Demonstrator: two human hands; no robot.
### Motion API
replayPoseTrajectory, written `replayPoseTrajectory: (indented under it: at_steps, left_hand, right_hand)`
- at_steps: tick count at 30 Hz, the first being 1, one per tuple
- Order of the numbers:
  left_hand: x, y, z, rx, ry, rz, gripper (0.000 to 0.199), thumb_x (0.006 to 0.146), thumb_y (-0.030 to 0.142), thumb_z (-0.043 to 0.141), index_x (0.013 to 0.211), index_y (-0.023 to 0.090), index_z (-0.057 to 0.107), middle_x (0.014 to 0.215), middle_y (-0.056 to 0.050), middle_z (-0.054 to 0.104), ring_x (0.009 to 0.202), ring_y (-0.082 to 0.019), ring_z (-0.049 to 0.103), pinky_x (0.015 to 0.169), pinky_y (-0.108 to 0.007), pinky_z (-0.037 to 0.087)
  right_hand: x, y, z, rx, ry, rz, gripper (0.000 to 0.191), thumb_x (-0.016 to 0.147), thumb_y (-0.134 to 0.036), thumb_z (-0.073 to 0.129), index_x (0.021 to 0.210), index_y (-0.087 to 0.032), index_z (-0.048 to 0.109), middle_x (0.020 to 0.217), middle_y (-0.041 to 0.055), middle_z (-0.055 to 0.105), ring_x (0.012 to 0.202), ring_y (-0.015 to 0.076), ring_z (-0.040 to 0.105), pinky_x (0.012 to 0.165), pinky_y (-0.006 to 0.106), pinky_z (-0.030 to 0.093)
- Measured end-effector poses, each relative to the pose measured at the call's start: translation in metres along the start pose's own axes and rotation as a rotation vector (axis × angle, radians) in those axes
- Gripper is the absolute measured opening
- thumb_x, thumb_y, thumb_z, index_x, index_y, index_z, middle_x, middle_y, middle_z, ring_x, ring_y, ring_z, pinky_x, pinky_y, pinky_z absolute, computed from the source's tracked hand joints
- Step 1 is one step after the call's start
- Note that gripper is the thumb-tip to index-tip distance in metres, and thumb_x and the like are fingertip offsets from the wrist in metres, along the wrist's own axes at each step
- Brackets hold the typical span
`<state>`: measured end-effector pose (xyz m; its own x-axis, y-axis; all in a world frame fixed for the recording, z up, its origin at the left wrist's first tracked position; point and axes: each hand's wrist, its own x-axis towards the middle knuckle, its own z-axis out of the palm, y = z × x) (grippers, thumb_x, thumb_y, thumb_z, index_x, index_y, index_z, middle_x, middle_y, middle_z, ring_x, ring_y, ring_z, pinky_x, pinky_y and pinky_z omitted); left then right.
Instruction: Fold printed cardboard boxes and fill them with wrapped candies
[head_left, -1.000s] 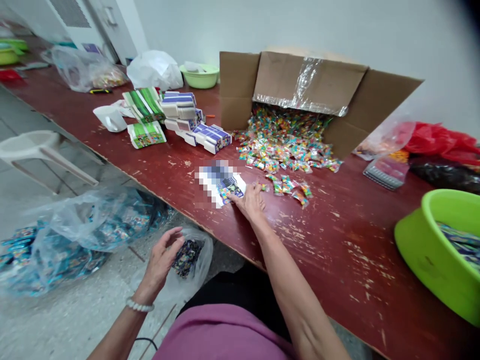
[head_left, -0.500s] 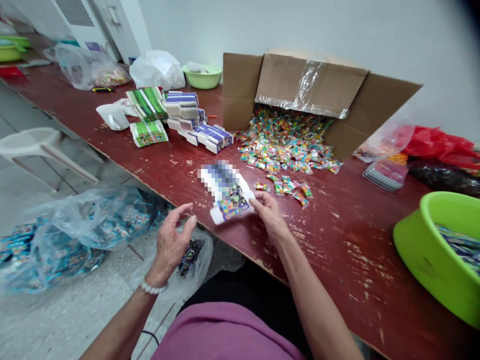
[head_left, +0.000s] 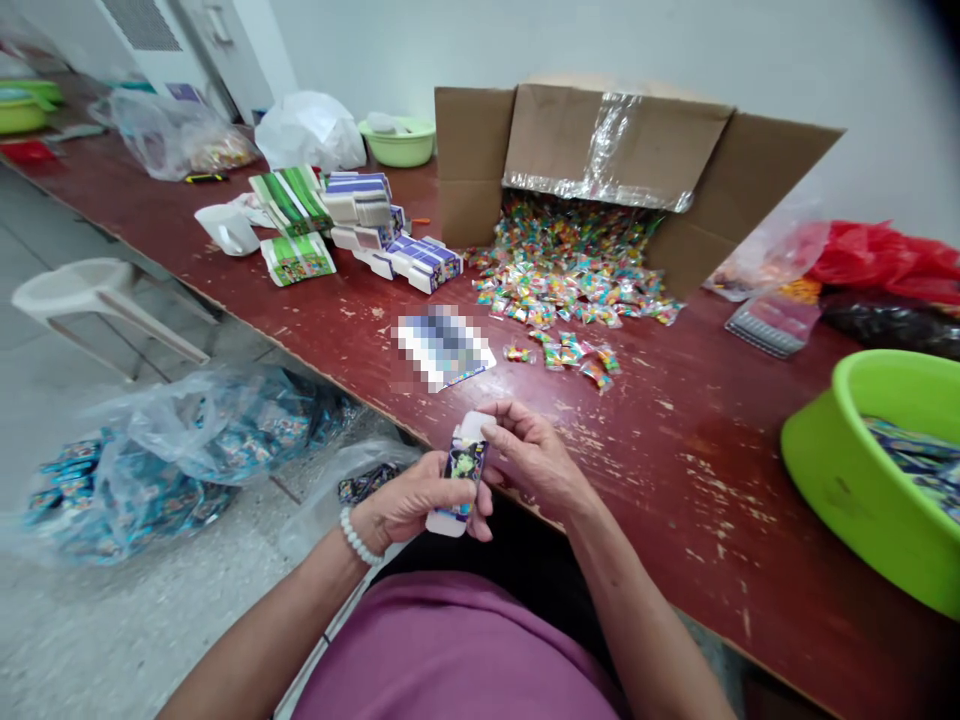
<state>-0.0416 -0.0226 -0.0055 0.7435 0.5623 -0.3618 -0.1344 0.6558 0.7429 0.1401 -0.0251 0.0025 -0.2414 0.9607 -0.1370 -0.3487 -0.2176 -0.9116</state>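
Observation:
A small printed box [head_left: 465,462] with white end flaps is held upright over the table's front edge. My left hand [head_left: 424,495] grips its lower part, thumb across the front. The fingers of my right hand [head_left: 532,450] are closed on its upper end by the white flap. Just beyond, flat purple-and-white cartons [head_left: 450,350], partly blurred, lie on the red table [head_left: 352,345]. A few wrapped candies [head_left: 570,350] are to their right, in front of a candy heap [head_left: 562,270] spilling from a cardboard box [head_left: 615,150].
Green box stacks [head_left: 296,258] and purple ones [head_left: 424,262] stand at the back left beside a white mug [head_left: 226,232]. A green tub [head_left: 840,450] is at the right. Bags of blue packets [head_left: 172,480] and a white stool [head_left: 82,285] are on the floor side.
My right hand has drawn one carton off the flat cartons toward my body. My left hand, open before, has closed on it, and the carton now looks like a narrow box.

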Motion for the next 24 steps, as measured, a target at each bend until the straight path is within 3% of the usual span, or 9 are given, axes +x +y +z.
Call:
replayPoseTrajectory:
  at_steps: [5,10,13,16,19,22,24]
  left_hand:
    - [0.001,0.001,0.004,0.034,0.186,0.048,0.034,0.072,0.034,0.083,0.095,0.014,0.066,0.077,-0.008,0.073,0.059,-0.021,0.071,0.056,-0.028,0.055]
    - [0.011,-0.007,0.002,0.137,0.285,0.149,0.032,0.074,0.036,0.082,0.090,0.013,0.067,0.075,-0.005,0.070,0.063,-0.017,0.068,0.062,-0.028,0.055]
    - [0.013,-0.006,0.004,0.262,0.392,0.267,0.035,0.076,0.035,0.080,0.101,0.015,0.067,0.093,-0.005,0.072,0.080,-0.017,0.068,0.070,-0.025,0.055]
    - [0.010,-0.003,0.009,0.285,0.495,0.414,0.056,0.075,0.031,0.079,0.124,0.023,0.052,0.100,-0.003,0.071,0.083,-0.018,0.070,0.072,-0.028,0.057]
    - [0.007,-0.003,0.014,0.337,0.564,0.490,0.067,0.076,0.028,0.078,0.133,0.027,0.042,0.100,-0.001,0.069,0.073,-0.015,0.070,0.068,-0.027,0.057]
    - [0.006,-0.005,0.013,0.429,0.565,0.490,0.056,0.080,0.029,0.074,0.131,0.025,0.051,0.107,-0.003,0.067,0.077,-0.015,0.068,0.069,-0.026,0.057]
    - [0.007,-0.004,0.009,0.426,0.515,0.456,0.044,0.082,0.030,0.073,0.122,0.021,0.057,0.102,-0.003,0.067,0.078,-0.014,0.066,0.068,-0.025,0.055]
  right_hand:
    - [-0.002,0.009,0.000,-0.038,0.018,-0.097,0.048,0.076,-0.035,0.081,0.118,-0.027,0.060,0.103,0.0030,0.069,0.084,0.0159,0.065,0.068,0.025,0.053]
    - [-0.002,0.025,0.000,-0.109,0.103,-0.060,0.028,0.079,-0.043,0.075,0.090,-0.019,0.067,0.073,-0.0001,0.067,0.051,0.0107,0.056,0.049,0.024,0.046]
    - [0.000,0.025,0.001,-0.166,0.274,-0.105,0.027,0.076,-0.040,0.076,0.089,-0.018,0.067,0.073,0.0004,0.068,0.054,0.0119,0.058,0.051,0.024,0.046]
    - [0.001,0.022,0.003,-0.176,0.387,-0.160,0.038,0.071,-0.034,0.079,0.103,-0.020,0.062,0.074,-0.0017,0.068,0.062,0.0137,0.062,0.058,0.024,0.049]
    - [0.000,0.021,0.004,-0.146,0.383,-0.193,0.043,0.073,-0.033,0.078,0.109,-0.023,0.058,0.075,-0.0031,0.069,0.064,0.0138,0.062,0.059,0.024,0.049]
    - [-0.001,0.024,0.003,-0.107,0.331,-0.200,0.031,0.075,-0.038,0.078,0.098,-0.021,0.065,0.077,-0.0014,0.069,0.064,0.0127,0.061,0.059,0.024,0.048]
    - [0.000,0.026,0.001,-0.062,0.310,-0.150,0.029,0.073,-0.041,0.080,0.086,-0.019,0.069,0.074,-0.0009,0.068,0.059,0.0115,0.058,0.057,0.024,0.047]
